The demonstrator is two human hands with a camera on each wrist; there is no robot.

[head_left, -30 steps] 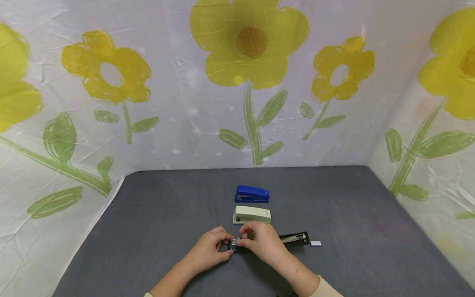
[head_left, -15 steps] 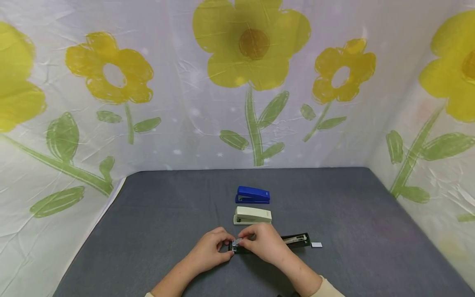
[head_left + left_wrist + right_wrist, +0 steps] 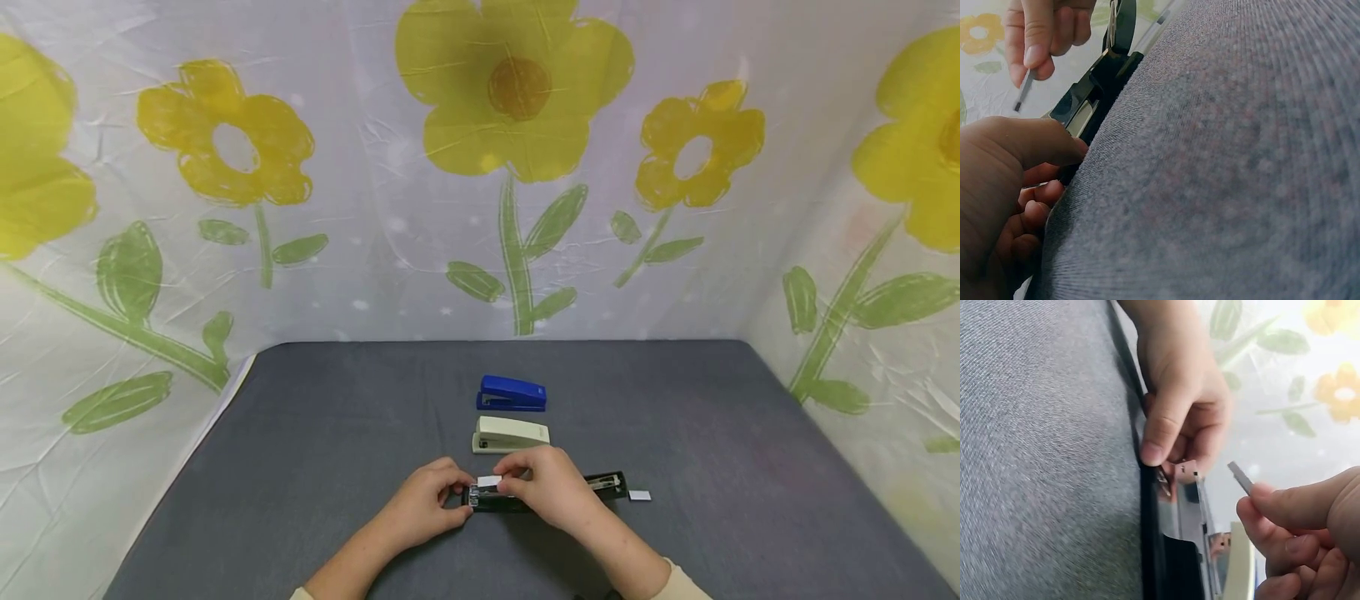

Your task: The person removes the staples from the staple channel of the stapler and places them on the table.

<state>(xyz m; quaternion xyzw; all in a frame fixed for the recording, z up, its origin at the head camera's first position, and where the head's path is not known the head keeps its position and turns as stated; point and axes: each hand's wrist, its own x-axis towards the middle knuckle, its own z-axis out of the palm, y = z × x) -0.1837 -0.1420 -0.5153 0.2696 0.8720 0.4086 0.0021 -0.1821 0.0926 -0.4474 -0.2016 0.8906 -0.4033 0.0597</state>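
Note:
A black stapler (image 3: 493,503) lies opened out flat on the table, its metal staple channel (image 3: 1188,512) showing in the right wrist view. My left hand (image 3: 423,505) grips the stapler's left end between thumb and fingers. Thumb and forefinger of my right hand (image 3: 553,490) pinch a short strip of staples (image 3: 489,481), held just above and behind the stapler. The strip is apart from the channel in the right wrist view, where it appears edge-on. My right hand covers the stapler's middle in the head view.
A cream stapler (image 3: 512,435) stands just behind the black one, with a blue stapler (image 3: 512,393) farther back. Another small strip of staples (image 3: 640,495) lies beside the black stapler's right end. Flower-printed cloth (image 3: 375,208) walls surround the grey table (image 3: 337,400).
My right hand has lifted the staple strip away from the stapler's left end and moved slightly right, so the strip's pale face now shows. My left hand has stayed in place.

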